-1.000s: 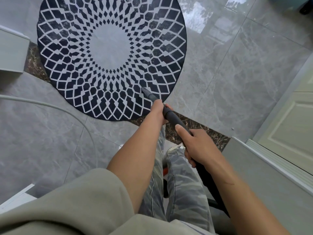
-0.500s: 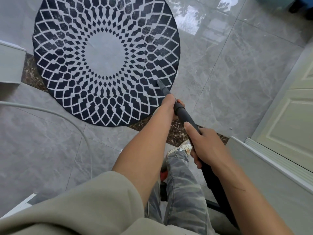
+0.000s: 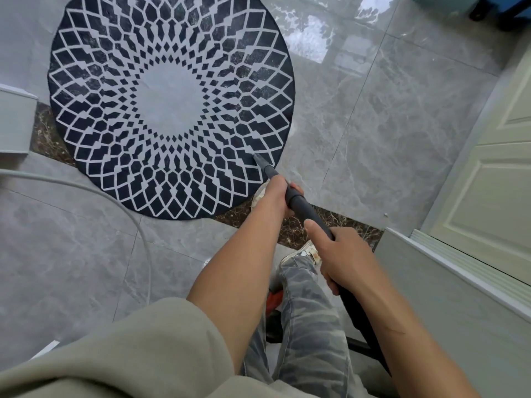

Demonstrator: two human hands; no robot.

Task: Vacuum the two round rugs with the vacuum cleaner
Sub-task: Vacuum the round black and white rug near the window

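The grey marble-tile floor (image 3: 388, 124) fills most of the view, and it is glossy and bright beyond the rug's far right edge. The round rug (image 3: 169, 101) is dark navy with a white lattice of diamonds spreading from a plain pale centre. It lies flat on the floor, and its near edge overlaps a brown speckled stone strip (image 3: 339, 225) that crosses beneath it. Well apart from the rug, to its right, stands a cream panelled door (image 3: 494, 182).

On the near side of the rug are the person's beige sleeve (image 3: 129, 354) and a faded, mottled trouser leg (image 3: 310, 326). The leg ends in a pale shoe (image 3: 304, 249) just beside the stone strip, off the rug's near right edge.

The black vacuum wand (image 3: 301, 205) slants up from the lower right towards the rug. Its tapered nozzle (image 3: 260, 160) meets the dark pattern just inside the rug's near right rim. The left hand (image 3: 275, 193) holds the wand just outside that rim, its grip wrapped tight round the tube. The right hand (image 3: 342, 254) holds the wand farther back from the rug, fingers curled under it and one digit laid straight along the top.

A pale cord (image 3: 138, 234) curves over the floor by the rug's near left edge. A small red part (image 3: 273, 300) shows beside the trouser leg, mostly hidden.
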